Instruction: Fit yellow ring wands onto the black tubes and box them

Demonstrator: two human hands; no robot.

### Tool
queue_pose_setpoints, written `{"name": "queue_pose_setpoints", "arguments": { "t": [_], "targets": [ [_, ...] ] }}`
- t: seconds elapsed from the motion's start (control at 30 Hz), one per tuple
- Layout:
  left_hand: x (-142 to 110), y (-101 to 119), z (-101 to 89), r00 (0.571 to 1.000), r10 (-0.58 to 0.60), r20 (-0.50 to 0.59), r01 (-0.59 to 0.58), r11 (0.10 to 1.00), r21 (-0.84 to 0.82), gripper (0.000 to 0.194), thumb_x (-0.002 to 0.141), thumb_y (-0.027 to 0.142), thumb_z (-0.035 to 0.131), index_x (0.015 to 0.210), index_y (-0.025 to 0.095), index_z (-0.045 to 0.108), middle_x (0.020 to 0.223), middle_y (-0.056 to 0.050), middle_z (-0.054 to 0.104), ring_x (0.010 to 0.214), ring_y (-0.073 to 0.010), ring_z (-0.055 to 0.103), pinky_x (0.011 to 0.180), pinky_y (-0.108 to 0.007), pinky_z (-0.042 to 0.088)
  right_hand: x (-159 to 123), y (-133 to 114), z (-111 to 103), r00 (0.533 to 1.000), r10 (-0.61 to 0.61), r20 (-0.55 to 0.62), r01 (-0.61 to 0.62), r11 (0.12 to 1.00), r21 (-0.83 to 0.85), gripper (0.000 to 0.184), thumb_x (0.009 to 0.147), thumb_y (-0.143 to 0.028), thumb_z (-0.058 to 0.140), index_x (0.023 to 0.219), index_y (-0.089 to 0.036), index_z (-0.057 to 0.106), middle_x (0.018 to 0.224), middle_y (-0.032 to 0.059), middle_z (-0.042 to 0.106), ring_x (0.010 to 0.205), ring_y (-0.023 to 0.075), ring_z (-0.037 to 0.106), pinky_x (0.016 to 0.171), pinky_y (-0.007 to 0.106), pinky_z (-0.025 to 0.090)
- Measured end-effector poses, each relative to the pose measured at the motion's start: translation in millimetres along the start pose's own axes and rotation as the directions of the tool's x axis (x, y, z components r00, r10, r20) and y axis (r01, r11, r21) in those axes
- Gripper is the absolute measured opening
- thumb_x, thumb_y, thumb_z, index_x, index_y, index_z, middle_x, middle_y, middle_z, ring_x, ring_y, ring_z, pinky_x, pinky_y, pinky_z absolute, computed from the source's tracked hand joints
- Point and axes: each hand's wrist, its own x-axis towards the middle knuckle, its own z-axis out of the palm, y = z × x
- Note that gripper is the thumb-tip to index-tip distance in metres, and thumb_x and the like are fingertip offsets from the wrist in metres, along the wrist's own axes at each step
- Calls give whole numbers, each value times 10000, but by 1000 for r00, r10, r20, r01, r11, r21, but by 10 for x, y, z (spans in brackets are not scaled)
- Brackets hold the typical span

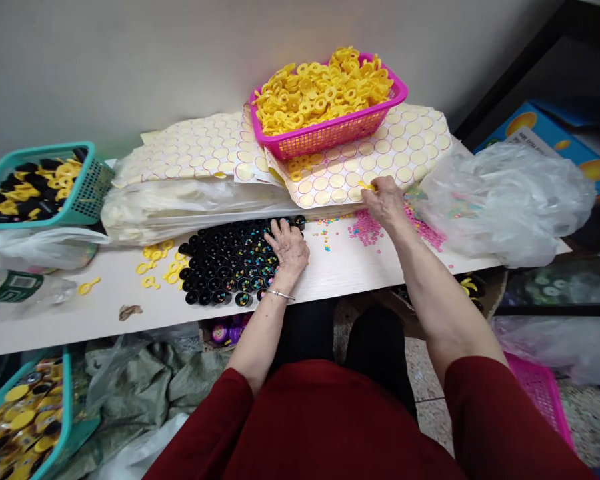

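Observation:
My left hand rests with its fingers spread on the right end of a tight block of small black round cups. Tiny coloured beads lie in many of these cups, mostly toward the right. A small yellow plastic piece sticks out from the pinched fingers of my right hand, over the front edge of a sheet of round stickers. Just below that hand, pink beads are scattered on the white table. Part of the yellow piece is hidden by the fingers.
A pink basket heaped with yellow ring pieces stands at the back. At the left are a teal basket, a plastic bottle and loose yellow ring pieces. A clear plastic bag bulges at the table's right end.

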Motion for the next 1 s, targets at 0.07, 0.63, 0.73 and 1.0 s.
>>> {"name": "queue_pose_setpoints", "arguments": {
  "t": [0.07, 0.63, 0.73, 1.0],
  "targets": [
    [-7, 8, -1, 1000, 9, -8, -9, 1000, -1, 296, 769, 134, 477, 1030, 130, 617, 1397, -169, 424, 1373, -358, 251, 1083, -635, 212, -235, -53, -82, 998, 56, -16, -53, 986, 157, 193, 747, -332, 577, 835, -162, 605, 821, 53, 583, 749, 180, 540, 742, 371, 468],
    [-186, 84, -98, 947, 308, -89, -321, 923, -215, 180, 790, 194, 503, 922, 168, 622, 1094, -119, 626, 1192, -287, 449, 995, -445, 356, -1789, -171, -184, 971, 211, 111, -230, 709, 667, 284, 708, -401, 669, 905, -199, 641, 818, 9, 580, 705, 136, 565, 673, 316, 494],
    [-357, 161, 33, 887, 459, -48, -445, 824, -351, 154, 754, 170, 525, 873, 179, 622, 924, -88, 650, 1046, -250, 516, 894, -386, 416, -1828, -272, -186, 981, 163, 100, -188, 722, 666, 283, 725, -394, 662, 932, -201, 641, 853, 20, 586, 747, 144, 563, 696, 325, 502],
    [-610, 250, 520, 927, 374, -14, -263, 625, -735, 294, 643, 179, 651, 937, 172, 637, 906, -51, 662, 882, -181, 578, 825, -316, 463, -1985, -376, -287, 998, -47, 37, 27, 902, 430, 237, 820, -343, 567, 1008, -206, 613, 946, 69, 583, 799, 176, 579, 705, 329, 513]
  ]
}}
